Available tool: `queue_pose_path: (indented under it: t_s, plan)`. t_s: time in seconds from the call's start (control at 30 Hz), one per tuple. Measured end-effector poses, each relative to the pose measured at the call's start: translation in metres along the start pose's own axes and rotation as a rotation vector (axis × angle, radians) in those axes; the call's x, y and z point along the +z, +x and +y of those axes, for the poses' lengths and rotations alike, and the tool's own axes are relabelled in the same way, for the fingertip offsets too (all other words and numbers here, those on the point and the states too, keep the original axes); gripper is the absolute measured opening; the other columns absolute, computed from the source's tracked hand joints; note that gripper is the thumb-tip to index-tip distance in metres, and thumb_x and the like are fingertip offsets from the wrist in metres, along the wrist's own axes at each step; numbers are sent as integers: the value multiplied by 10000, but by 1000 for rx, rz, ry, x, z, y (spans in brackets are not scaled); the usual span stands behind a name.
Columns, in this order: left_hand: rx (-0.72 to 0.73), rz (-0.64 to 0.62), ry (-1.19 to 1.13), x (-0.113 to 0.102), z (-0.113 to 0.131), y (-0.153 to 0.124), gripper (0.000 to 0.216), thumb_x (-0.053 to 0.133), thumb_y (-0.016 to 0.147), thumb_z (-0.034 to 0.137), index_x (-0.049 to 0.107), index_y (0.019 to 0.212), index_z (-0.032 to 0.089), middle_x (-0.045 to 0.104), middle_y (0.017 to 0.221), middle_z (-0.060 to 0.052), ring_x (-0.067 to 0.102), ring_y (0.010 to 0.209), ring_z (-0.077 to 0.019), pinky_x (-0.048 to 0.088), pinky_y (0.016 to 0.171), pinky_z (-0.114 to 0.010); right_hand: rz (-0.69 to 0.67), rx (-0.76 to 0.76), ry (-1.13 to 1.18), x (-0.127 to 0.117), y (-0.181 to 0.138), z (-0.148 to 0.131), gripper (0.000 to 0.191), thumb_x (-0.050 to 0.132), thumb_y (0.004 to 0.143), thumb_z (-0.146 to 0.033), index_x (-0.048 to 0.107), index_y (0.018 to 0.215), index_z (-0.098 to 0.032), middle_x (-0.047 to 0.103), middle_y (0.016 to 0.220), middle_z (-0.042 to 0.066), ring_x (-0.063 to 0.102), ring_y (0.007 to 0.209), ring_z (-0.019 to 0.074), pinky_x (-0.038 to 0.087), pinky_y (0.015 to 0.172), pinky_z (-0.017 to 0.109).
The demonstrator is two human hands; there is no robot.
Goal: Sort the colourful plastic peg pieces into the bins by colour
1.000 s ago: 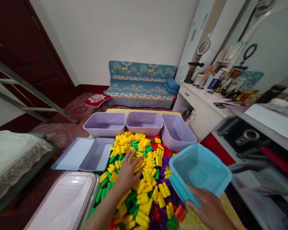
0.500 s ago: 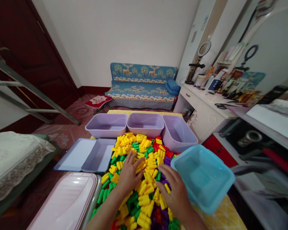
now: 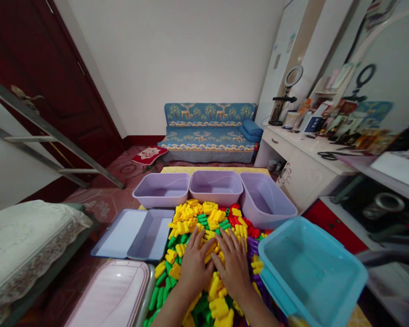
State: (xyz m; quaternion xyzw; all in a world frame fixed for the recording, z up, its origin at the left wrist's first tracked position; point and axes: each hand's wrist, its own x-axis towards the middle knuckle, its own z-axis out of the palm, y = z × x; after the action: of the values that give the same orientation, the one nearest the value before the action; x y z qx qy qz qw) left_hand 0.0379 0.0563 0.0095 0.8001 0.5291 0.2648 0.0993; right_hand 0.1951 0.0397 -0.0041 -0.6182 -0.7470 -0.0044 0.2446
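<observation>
A heap of plastic toy pieces point(image 3: 204, 227), mostly yellow with green, red and purple ones, covers the low table in front of me. My left hand point(image 3: 195, 264) lies flat on the heap, fingers spread. My right hand point(image 3: 234, 265) lies flat beside it, also spread, touching the yellow pieces. Neither hand grips a piece. An empty light blue bin point(image 3: 313, 277) stands at the right of the heap, next to my right hand.
Three empty lilac bins point(image 3: 162, 190) point(image 3: 216, 186) point(image 3: 267, 202) line the far side of the heap. A lilac tray point(image 3: 132, 227) sits at the left, a pink lid point(image 3: 112, 290) nearer. A bed is at far left, a white desk point(image 3: 303, 159) at right, a blue sofa point(image 3: 209, 131) behind.
My right hand let go of the blue bin, which now rests at the right, and moved left onto the heap beside my left hand. The camera view shifted slightly.
</observation>
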Motion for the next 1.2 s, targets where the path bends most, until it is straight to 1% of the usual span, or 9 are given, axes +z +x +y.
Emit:
queue_pose_path:
  t_s: [0.43,0.5,0.6,0.73,0.8,0.9,1.0,1.1,1.2]
  plan:
    - [12,17,-2,-1,0,0,553,589,752,123,648,1284,261,499,1451,-119,314,1460,-366,411,1130,-570,39,-15,-47,2,-1,-1,477,476,958,-405,512,1423,-306,503,1502,33,391,1397,307,264,1151,575]
    - [2,35,-11,-2,1,1,548,595,736,111,665,1256,269,522,1414,-112,345,1432,-365,422,1119,-568,23,20,-36,-4,1,-5,467,505,939,-391,539,1399,-316,537,1467,43,424,1358,312,306,1117,569]
    - [-29,77,-48,-4,4,5,490,587,727,89,707,1170,260,598,1266,-110,454,1317,-346,445,1093,-551,5,119,-7,-12,8,-13,476,568,885,-344,578,1361,-325,577,1403,81,483,1265,340,399,1017,566]
    - [-105,97,-254,-1,9,16,401,528,762,75,729,1072,230,640,1106,-105,580,1110,-283,506,1005,-504,48,195,186,-8,17,-18,443,528,863,-240,631,1294,-234,629,1286,117,522,1204,316,416,1051,518]
    - [-117,81,-421,0,11,25,407,529,744,65,719,1073,210,644,1109,-103,610,1077,-254,519,994,-466,87,245,352,1,20,-17,418,464,904,-273,623,1283,-199,647,1256,118,546,1192,293,418,1071,497]
    - [-59,42,-617,-8,19,39,439,552,729,70,687,1125,203,662,1160,-90,615,1123,-231,487,1045,-428,130,350,605,7,28,-17,477,364,958,-382,555,1339,-167,625,1317,135,560,1239,268,442,1070,466]
    - [-1,34,-694,-32,34,55,416,557,781,102,656,1170,212,677,1197,-77,609,1159,-224,458,1069,-421,152,375,735,-15,43,-20,530,381,945,-457,519,1365,-164,591,1375,149,533,1301,268,435,1087,454]
    - [76,64,-709,-69,53,72,378,593,817,146,640,1188,204,673,1224,-80,599,1181,-219,445,1073,-392,161,287,772,-66,64,-27,495,464,916,-476,553,1320,-205,616,1344,117,549,1275,259,420,1098,449]
    - [202,97,-692,-109,72,90,336,617,854,194,636,1190,207,678,1214,-76,606,1168,-212,455,1058,-374,149,183,797,-123,84,-35,460,519,908,-463,557,1292,-213,651,1275,88,602,1189,244,469,1039,422]
